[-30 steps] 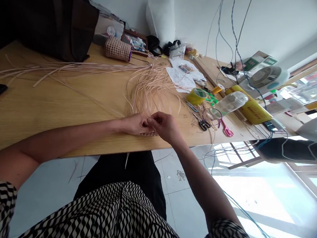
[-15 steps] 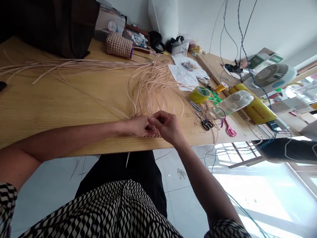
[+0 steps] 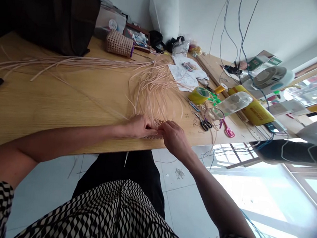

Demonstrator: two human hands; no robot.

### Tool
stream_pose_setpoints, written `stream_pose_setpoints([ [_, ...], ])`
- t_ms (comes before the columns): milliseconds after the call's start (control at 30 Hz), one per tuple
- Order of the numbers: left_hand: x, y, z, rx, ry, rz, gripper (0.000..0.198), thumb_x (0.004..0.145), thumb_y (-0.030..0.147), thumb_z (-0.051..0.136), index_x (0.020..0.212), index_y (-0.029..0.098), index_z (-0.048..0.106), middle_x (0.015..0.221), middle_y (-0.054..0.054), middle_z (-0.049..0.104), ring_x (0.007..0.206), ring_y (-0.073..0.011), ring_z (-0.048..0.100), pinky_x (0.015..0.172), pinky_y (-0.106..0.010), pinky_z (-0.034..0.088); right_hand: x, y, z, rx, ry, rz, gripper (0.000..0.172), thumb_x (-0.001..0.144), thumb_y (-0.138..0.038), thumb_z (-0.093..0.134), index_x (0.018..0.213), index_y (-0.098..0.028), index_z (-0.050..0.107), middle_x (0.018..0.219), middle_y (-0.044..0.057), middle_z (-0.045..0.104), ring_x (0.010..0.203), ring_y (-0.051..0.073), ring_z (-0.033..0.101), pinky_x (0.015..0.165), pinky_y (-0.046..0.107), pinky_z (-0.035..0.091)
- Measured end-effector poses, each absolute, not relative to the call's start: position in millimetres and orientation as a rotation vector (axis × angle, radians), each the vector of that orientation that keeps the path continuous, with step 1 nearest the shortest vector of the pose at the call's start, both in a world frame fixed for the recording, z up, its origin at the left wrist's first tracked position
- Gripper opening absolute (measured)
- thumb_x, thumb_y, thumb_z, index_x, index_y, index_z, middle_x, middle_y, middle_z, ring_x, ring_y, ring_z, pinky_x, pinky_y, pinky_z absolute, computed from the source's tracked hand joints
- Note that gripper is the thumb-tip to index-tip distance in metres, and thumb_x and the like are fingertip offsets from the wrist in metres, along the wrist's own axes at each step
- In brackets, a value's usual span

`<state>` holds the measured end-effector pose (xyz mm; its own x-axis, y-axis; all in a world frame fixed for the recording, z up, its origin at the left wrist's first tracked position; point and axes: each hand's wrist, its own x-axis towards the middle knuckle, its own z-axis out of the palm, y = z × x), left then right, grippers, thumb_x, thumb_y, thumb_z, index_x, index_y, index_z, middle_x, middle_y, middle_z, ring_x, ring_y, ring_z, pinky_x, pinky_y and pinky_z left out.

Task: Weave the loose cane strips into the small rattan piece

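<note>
Holding the woven edge [image 3: 153, 135] with my left hand [image 3: 138, 127] and right hand [image 3: 175, 138], both closed on it. Even tension on the fanned strands [image 3: 157, 96] keeps the weave tight against the table [image 3: 50, 105].

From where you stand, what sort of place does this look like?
It looks like a craft workroom, probably for basket weaving: pale cane strips fan across a wooden table, a woven pouch sits further along, and scissors lie close by.
</note>
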<state>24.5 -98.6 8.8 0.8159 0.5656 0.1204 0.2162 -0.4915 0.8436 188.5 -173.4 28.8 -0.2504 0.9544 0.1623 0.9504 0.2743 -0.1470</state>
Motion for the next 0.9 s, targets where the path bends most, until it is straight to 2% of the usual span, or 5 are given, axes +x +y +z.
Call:
stream_pose_setpoints([
  [267, 27, -95, 10, 2.351, 0.588, 0.308, 0.016, 0.075, 0.02, 0.057, 0.069, 0.015, 0.071, 0.069, -0.002, 0.069, 0.063, -0.0124, 0.058, 0.07, -0.026, 0.04, 200, -169, 11, -1.735, -2.334, 0.037, 0.014, 0.086, -0.017, 0.05, 0.076, -0.017, 0.06, 0.077, 0.007, 0.06, 0.075, 0.018, 0.05, 0.065, 0.027, 0.035],
  [400, 20, -76, 10, 2.181, 0.478, 0.234, 0.021, 0.078, 0.028, 0.056, 0.077, 0.014, 0.071, 0.072, -0.002, 0.068, 0.064, -0.0115, 0.057, 0.064, -0.022, 0.039, 200, -171, 20, -1.731, -2.312, 0.018, 0.018, 0.088, -0.018, 0.047, 0.078, -0.018, 0.062, 0.079, 0.007, 0.061, 0.077, 0.019, 0.051, 0.067, 0.028, 0.037],
  [567, 9, -59, 18, 2.064, 0.332, 0.117, 0.022, 0.074, 0.025, 0.061, 0.091, 0.014, 0.069, 0.091, -0.004, 0.069, 0.079, -0.0127, 0.059, 0.07, -0.021, 0.04, 196, -180, 36, -1.737, -2.196, -0.009, 0.02, 0.089, -0.021, 0.046, 0.081, -0.018, 0.064, 0.078, 0.007, 0.061, 0.077, 0.02, 0.052, 0.068, 0.029, 0.039],
  [767, 10, -63, 24, 2.052, 0.393, 0.156, 0.023, 0.069, 0.019, 0.063, 0.091, 0.012, 0.069, 0.096, -0.006, 0.068, 0.085, -0.0144, 0.061, 0.073, -0.022, 0.042, 197, -192, 32, -1.785, -1.714, -0.046, 0.017, 0.087, -0.027, 0.048, 0.083, -0.017, 0.063, 0.081, 0.006, 0.061, 0.073, 0.017, 0.055, 0.069, 0.031, 0.043],
  [900, 10, -63, 28, 2.055, 0.474, 0.263, 0.021, 0.071, 0.017, 0.061, 0.09, 0.011, 0.068, 0.097, -0.007, 0.068, 0.087, -0.0138, 0.061, 0.075, -0.022, 0.043, 203, -190, 8, -1.784, -1.33, 0.157, 0.029, 0.084, -0.037, 0.052, 0.103, -0.016, 0.057, 0.1, 0.011, 0.06, 0.078, 0.018, 0.058, 0.065, 0.032, 0.049],
])
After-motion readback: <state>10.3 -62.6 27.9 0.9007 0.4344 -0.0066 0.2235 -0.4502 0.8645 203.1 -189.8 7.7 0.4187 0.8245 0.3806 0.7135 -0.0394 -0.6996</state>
